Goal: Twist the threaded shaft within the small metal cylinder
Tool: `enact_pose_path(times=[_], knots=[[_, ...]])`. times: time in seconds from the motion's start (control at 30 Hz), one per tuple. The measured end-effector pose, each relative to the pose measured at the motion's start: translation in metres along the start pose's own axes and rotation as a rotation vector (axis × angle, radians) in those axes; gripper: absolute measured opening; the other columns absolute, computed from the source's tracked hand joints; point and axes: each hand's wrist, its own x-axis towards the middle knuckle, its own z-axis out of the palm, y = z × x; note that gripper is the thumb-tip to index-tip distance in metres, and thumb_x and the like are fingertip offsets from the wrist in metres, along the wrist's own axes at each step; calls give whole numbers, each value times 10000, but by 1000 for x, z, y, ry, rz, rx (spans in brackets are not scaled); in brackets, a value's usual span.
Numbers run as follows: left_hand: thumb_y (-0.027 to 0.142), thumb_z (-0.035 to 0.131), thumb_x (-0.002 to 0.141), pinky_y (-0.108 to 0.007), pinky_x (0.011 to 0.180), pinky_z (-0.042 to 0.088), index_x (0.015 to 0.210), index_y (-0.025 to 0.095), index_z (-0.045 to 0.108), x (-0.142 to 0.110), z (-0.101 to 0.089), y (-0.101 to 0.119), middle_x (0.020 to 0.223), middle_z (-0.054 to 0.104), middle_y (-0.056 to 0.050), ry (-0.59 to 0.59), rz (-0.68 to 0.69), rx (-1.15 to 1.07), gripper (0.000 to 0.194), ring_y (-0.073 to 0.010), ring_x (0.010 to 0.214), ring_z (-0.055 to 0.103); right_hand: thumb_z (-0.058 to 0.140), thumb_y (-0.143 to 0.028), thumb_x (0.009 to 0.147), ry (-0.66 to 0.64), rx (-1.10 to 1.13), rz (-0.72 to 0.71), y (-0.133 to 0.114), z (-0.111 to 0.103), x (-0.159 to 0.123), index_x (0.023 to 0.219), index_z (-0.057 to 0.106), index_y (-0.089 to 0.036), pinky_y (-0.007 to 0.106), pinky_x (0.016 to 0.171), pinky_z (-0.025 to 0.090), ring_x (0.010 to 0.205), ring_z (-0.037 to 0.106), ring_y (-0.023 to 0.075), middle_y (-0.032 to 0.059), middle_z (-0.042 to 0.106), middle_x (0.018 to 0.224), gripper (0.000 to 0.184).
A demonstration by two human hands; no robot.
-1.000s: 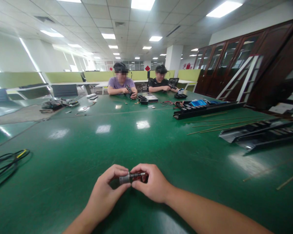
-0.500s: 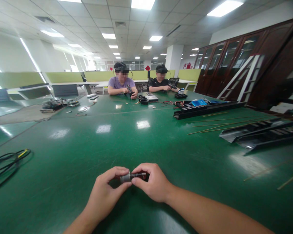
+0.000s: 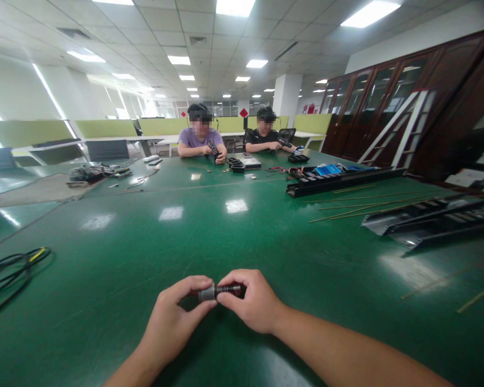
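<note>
Between my two hands is a small cylindrical metal part [image 3: 207, 293], with a wide grey barrel on the left and a thin ringed or spring-like shaft on the right. My left hand [image 3: 177, 309] pinches the barrel end between thumb and fingers. At the joint and along the shaft, the thumb and fingers of my right hand [image 3: 252, 301] close on the same part. Its far ends are partly hidden by my fingers, and its exact kind cannot be made out. Both hands are low over the green table [image 3: 145, 258], close to me.
A coiled black cable [image 3: 14, 274] lies at the left. Black metal channels [image 3: 439, 220] and thin brass-coloured rods [image 3: 355, 210] lie at the right. Across the table sit two people, a purple-shirted person [image 3: 189, 142] and a black-shirted person [image 3: 258, 140], each holding a tool. A pile of parts [image 3: 99, 172] is far left.
</note>
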Motion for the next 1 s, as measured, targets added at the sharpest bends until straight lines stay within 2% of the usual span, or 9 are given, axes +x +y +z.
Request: enact_pose_path(times=[1.0], knots=[[313,788,785,-352,880,585,960,238,757,0,-2,-2,1011,761,-50,9,18,12,193,-247,945,719,709,-229,762,0,20,25,1,0,0,845,768,-176,257,649,461,683,625,163,24,719,754,115]])
